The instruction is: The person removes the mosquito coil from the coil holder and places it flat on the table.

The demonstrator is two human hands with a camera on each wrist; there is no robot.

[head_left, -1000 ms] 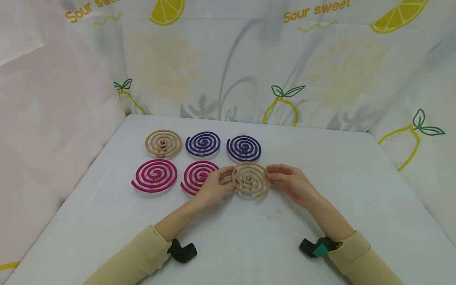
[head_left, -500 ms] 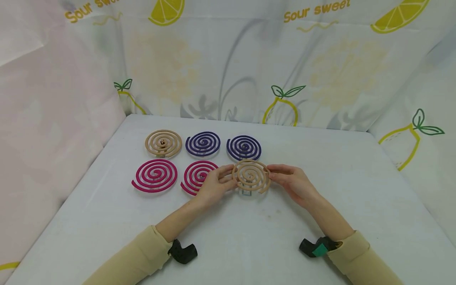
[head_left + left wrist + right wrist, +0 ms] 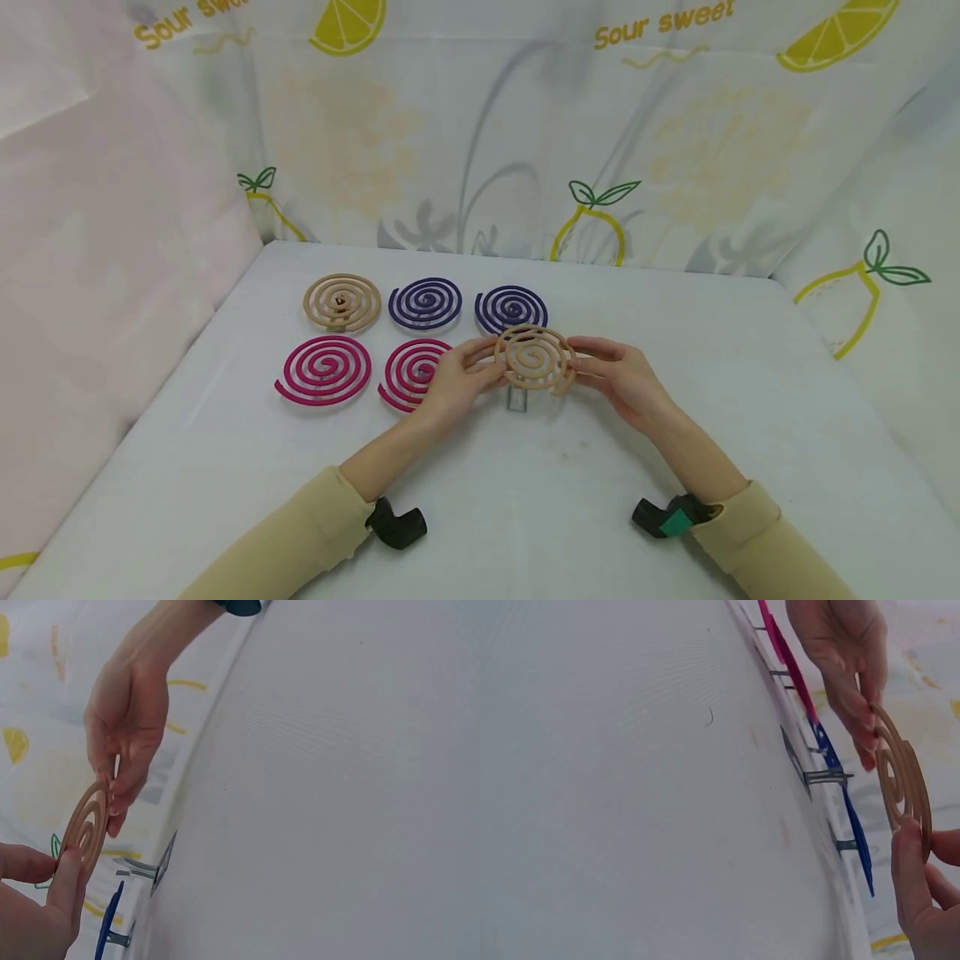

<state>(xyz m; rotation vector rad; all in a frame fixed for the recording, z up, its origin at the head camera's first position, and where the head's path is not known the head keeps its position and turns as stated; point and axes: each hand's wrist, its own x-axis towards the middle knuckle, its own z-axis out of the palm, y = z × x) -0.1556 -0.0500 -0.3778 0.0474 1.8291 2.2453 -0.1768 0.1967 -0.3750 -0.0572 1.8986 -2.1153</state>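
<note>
A tan mosquito coil (image 3: 533, 357) is held up level between both hands, above a small metal stand (image 3: 517, 400) on the table. My left hand (image 3: 461, 379) pinches its left rim, and my right hand (image 3: 625, 382) pinches the opposite rim. In the left wrist view the coil (image 3: 88, 825) is seen nearly edge-on, clear of the upright prongs of the stand (image 3: 160, 866). The right wrist view likewise shows a gap between the coil (image 3: 904, 776) and the stand (image 3: 802, 766).
Behind and to the left, more coils lie on stands: a tan one (image 3: 342, 302), two dark blue ones (image 3: 426, 302) (image 3: 512, 310) and two pink ones (image 3: 324, 369) (image 3: 411, 372). The left forearm passes close by the nearer pink coil. White printed cloth (image 3: 480, 125) hangs around the table.
Both hands have raised the tan coil off its stand and shifted it slightly right and away, uncovering the stand's base. The other coils stay where they were.
</note>
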